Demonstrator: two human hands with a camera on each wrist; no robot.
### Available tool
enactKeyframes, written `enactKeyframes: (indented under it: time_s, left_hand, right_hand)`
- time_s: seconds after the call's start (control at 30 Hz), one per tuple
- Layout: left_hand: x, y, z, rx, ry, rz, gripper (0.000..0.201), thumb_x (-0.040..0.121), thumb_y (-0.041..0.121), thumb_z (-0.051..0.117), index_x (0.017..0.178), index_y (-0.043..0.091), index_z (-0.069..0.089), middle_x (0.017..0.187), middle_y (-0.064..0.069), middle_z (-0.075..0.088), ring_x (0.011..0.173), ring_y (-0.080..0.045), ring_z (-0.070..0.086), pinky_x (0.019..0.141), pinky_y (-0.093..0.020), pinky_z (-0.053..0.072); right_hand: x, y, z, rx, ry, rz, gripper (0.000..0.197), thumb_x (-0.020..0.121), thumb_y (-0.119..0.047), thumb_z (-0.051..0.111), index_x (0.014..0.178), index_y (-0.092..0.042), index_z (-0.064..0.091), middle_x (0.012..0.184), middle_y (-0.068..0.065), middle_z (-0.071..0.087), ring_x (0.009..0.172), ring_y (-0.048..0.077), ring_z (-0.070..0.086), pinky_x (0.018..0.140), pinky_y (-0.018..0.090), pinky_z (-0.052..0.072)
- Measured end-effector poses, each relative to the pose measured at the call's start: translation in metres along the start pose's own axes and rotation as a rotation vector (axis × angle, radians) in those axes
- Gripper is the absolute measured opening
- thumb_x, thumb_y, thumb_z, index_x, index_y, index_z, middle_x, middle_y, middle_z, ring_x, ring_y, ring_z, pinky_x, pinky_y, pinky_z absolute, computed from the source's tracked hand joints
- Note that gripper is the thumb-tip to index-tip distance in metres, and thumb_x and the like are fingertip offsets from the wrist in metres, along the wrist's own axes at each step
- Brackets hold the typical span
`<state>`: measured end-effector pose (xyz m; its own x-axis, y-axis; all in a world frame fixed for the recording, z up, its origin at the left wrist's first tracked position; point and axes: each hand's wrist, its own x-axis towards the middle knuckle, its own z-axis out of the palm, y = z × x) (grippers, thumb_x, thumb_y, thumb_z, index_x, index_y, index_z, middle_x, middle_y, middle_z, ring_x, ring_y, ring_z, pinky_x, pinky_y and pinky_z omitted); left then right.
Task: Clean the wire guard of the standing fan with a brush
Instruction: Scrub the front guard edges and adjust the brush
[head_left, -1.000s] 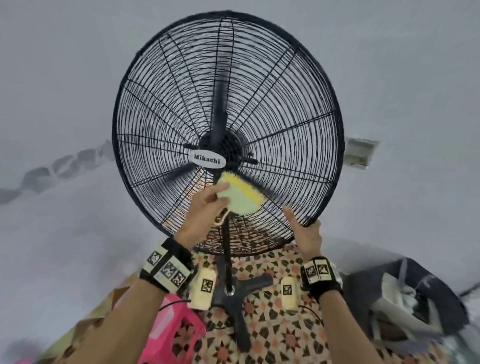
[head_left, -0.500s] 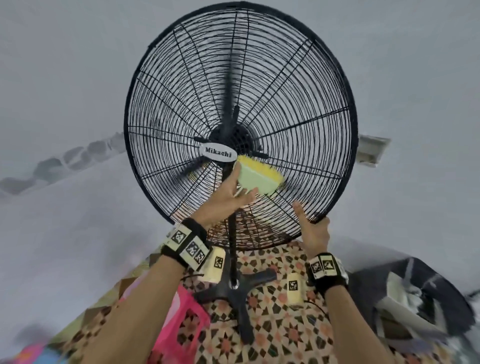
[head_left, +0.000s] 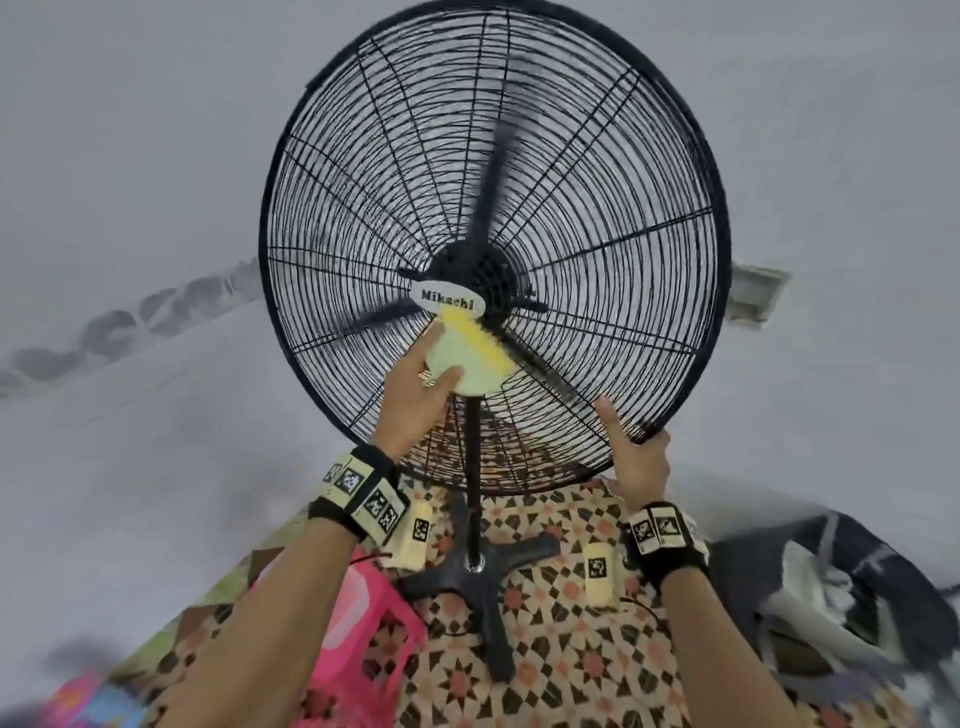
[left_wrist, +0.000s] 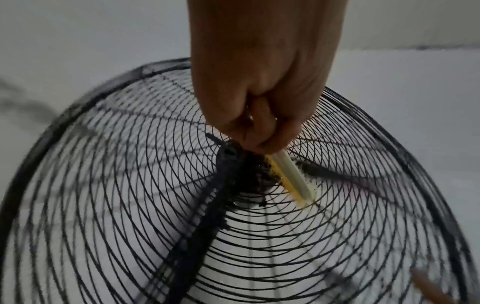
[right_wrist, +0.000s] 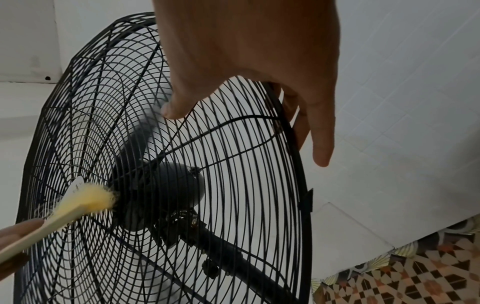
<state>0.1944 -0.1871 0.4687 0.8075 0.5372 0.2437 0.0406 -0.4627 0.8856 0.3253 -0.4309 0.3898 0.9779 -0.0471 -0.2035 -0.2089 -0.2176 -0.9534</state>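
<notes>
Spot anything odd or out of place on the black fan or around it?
The blades behind the black wire guard look smeared, probably turning slightly. The left hand holds the pale-green, yellow-bristled brush by the white badge; the right hand grips the rim. No damage shows.

The fan's wire guard (head_left: 597, 171) is black. In its middle sits a white badge (head_left: 450, 298) with black letters. Just below the badge, the brush (head_left: 467, 364) is pale green with yellow bristles. Under the guard, the floor mat (head_left: 571, 649) has brown, orange and cream star shapes, and a pink stool (head_left: 363, 629) stands there.
</notes>
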Motion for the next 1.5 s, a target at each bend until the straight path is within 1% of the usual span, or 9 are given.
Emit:
enactKeyframes:
  time_s: [0.23,0.4,0.5,0.67,0.73,0.87,1.1,1.23,1.5]
  left_hand:
    - [0.014,0.011,-0.005,0.144,-0.029,0.115,0.068,0.096,0.017,0.073,0.157,0.028,0.045,0.158,-0.005,0.048,0.133,-0.023,0.052,0.112,-0.042,0.048]
    - [0.006,-0.008,0.001,0.3,0.031,-0.017,0.064,0.099,0.018,0.069,0.157,0.027,0.042,0.14,-0.015,0.061,0.091,-0.019,0.061,0.076,-0.017,0.057]
    - [0.007,0.003,0.006,0.225,0.046,-0.003,0.066,0.099,0.017,0.07,0.158,0.024,0.041,0.15,-0.013,0.055,0.111,-0.029,0.065,0.096,-0.047,0.06]
    - [0.012,0.007,0.01,0.221,0.045,-0.002,0.065,0.099,0.017,0.069,0.158,0.022,0.042,0.147,0.0,0.053,0.105,-0.019,0.063,0.104,-0.03,0.045]
    - [0.01,-0.004,0.007,0.306,0.059,-0.059,0.065,0.099,0.022,0.068,0.158,0.021,0.042,0.147,-0.009,0.057,0.12,-0.03,0.061,0.102,-0.052,0.053]
    - [0.011,0.008,0.005,0.211,0.032,-0.014,0.066,0.099,0.018,0.069,0.159,0.024,0.041,0.148,-0.016,0.054,0.116,-0.037,0.063,0.101,-0.052,0.056]
    - [0.007,-0.007,0.001,0.288,0.075,-0.1,0.063,0.101,0.02,0.066,0.159,0.019,0.041,0.145,-0.017,0.055,0.129,-0.033,0.055,0.113,-0.041,0.045]
    - [0.006,0.004,0.006,0.268,0.046,0.009,0.064,0.101,0.016,0.066,0.159,0.016,0.038,0.144,-0.013,0.056,0.108,-0.017,0.056,0.072,0.0,0.046]
    - [-0.011,-0.002,0.02,0.378,0.096,-0.086,0.062,0.103,0.015,0.063,0.16,0.017,0.038,0.137,-0.011,0.062,0.089,-0.021,0.065,0.081,-0.027,0.062]
  right_hand:
    - [0.0,0.003,0.002,-0.016,0.021,-0.012,0.136,0.051,-0.1,0.065,0.151,-0.015,0.032,0.153,0.012,0.049,0.138,0.036,0.048,0.114,0.055,0.042]
    - [0.0,-0.001,0.0,-0.032,0.021,-0.028,0.124,0.064,-0.087,0.069,0.152,-0.01,0.031,0.154,0.014,0.047,0.14,0.038,0.046,0.118,0.05,0.038]
    - [-0.003,0.0,0.0,-0.021,0.024,-0.036,0.116,0.068,-0.083,0.071,0.15,-0.01,0.033,0.152,0.014,0.049,0.138,0.036,0.048,0.117,0.048,0.038]
    - [-0.006,0.0,-0.003,-0.027,0.009,-0.043,0.118,0.07,-0.082,0.069,0.154,-0.01,0.029,0.155,0.014,0.046,0.14,0.036,0.046,0.117,0.046,0.036]
    - [-0.006,-0.002,-0.002,-0.045,0.005,-0.032,0.126,0.066,-0.087,0.068,0.156,-0.009,0.026,0.157,0.014,0.043,0.142,0.036,0.044,0.119,0.047,0.035]
    - [-0.008,-0.002,0.001,-0.06,0.008,-0.015,0.141,0.059,-0.093,0.064,0.16,-0.008,0.016,0.162,0.016,0.035,0.147,0.037,0.038,0.122,0.051,0.032]
    - [-0.014,0.0,0.004,-0.043,-0.003,0.012,0.153,0.043,-0.106,0.058,0.157,-0.01,0.023,0.158,0.015,0.043,0.138,0.038,0.049,0.115,0.053,0.042]
    - [-0.012,0.004,0.007,-0.073,-0.005,0.015,0.151,0.044,-0.107,0.056,0.156,-0.012,0.022,0.157,0.015,0.043,0.134,0.039,0.053,0.111,0.055,0.046]
    - [-0.017,-0.001,0.004,-0.05,-0.01,-0.026,0.144,0.056,-0.097,0.064,0.159,-0.008,0.018,0.162,0.014,0.037,0.144,0.037,0.042,0.116,0.047,0.041]
